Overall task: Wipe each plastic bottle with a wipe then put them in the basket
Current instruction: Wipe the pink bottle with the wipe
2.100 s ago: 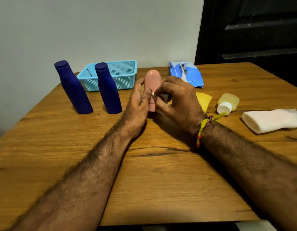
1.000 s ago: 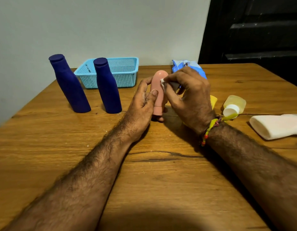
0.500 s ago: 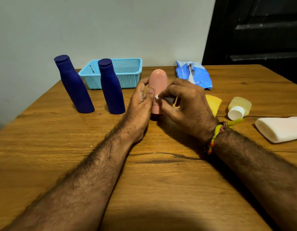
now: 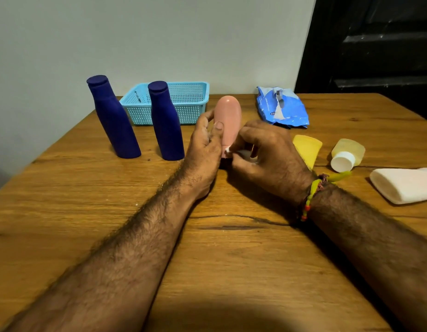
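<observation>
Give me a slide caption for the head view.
Left hand holds the pink bottle upright while right hand wipes its base with a wipe.

2 dark blue plastic bottles [image 4: 114, 118] [image 4: 166, 121], light blue mesh plastic basket [image 4: 191, 101], pink rounded plastic bottle [image 4: 228, 116], blue/white wipes pack [image 4: 283, 109], yellow plastic bottle [image 4: 307, 147], pale yellow bottle w/ white cap [image 4: 348, 154], white bottle [image 4: 404, 185], brown wood-grain table [image 4: 231, 259]
</observation>
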